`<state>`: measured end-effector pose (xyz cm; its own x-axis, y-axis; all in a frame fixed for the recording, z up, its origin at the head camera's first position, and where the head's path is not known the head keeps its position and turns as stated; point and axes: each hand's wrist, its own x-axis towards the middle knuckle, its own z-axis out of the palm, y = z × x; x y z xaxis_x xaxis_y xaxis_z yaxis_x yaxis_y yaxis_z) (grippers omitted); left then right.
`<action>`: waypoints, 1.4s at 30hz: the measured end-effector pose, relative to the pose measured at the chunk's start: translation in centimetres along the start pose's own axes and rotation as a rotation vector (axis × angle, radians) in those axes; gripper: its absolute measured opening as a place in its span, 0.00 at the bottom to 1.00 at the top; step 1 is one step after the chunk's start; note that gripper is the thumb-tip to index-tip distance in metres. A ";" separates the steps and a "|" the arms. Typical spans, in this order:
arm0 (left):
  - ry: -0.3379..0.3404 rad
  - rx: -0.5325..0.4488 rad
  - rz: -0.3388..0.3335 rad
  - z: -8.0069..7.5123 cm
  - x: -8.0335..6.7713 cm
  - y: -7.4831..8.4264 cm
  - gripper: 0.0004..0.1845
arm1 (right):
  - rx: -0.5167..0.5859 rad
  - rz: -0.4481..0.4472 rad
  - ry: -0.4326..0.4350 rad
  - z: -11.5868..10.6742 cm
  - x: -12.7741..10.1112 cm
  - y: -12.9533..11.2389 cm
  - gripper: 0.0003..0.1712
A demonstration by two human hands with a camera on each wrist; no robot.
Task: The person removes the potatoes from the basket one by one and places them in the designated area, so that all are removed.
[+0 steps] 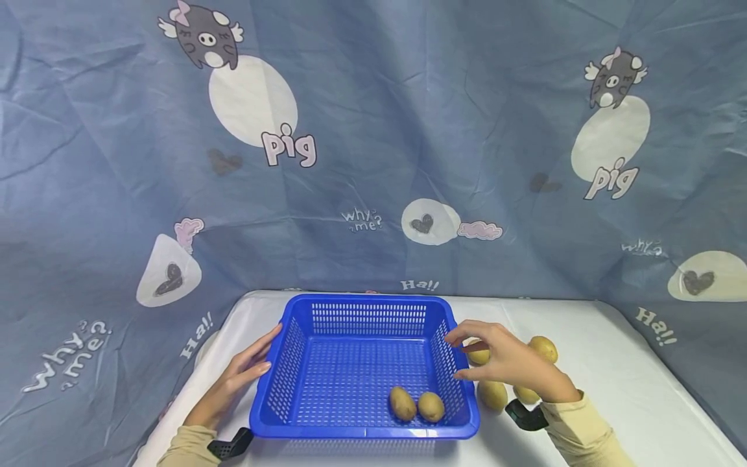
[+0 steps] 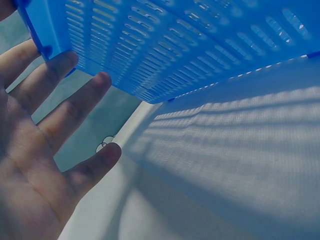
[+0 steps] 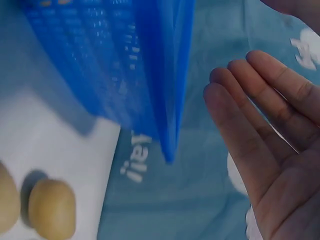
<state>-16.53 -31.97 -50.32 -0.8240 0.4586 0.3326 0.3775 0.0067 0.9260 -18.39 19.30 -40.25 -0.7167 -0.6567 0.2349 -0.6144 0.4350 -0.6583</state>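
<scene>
A white table (image 1: pixel 613 363) carries a blue basket (image 1: pixel 364 366) near its front edge. The left hand (image 1: pixel 242 376) presses flat, fingers straight, against the basket's left wall; the right hand (image 1: pixel 504 357) hovers loosely spread beside the right rim, holding nothing.

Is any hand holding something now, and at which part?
Nothing is held. The left hand lies with straight fingers against the blue basket's left wall; the right hand hovers open beside its right rim.

Blue slotted basket (image 1: pixel 327 370) flat on table, 2 potatoes (image 1: pixel 417 405) inside
</scene>
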 end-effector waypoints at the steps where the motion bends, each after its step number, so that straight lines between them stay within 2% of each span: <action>1: 0.001 0.002 -0.002 0.0 0.0 -0.1 0.34 | -0.005 -0.004 -0.022 0.3 0.4 -0.3 0.26; 8: 0.013 -0.002 -0.035 -0.1 -0.1 -0.3 0.34 | -0.120 -0.034 -0.149 1.9 2.9 -2.0 0.26; 11: 0.008 -0.006 -0.022 -0.1 -0.1 -0.4 0.34 | -0.185 -0.034 -0.202 2.5 3.6 -2.6 0.27; 18: 0.005 -0.014 0.008 -0.2 -0.1 -0.4 0.34 | -0.260 0.014 -0.318 3.3 4.9 -3.8 0.28; 32: 0.020 0.013 -0.003 -0.1 -0.1 -0.3 0.35 | -0.428 -0.111 -0.470 5.9 7.3 -5.2 0.29; 36: 0.023 0.017 -0.012 -0.1 -0.1 -0.3 0.35 | -0.483 -0.066 -0.502 6.8 7.7 -5.2 0.30; 42: 0.042 0.029 -0.054 -0.1 -0.1 -0.4 0.35 | -0.470 -0.030 -0.535 7.8 7.8 -4.9 0.29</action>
<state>-16.64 -32.10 -50.66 -0.8604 0.4193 0.2899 0.3435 0.0568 0.9374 -18.45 7.21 -40.82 -0.5108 -0.8326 -0.2140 -0.7951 0.5522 -0.2508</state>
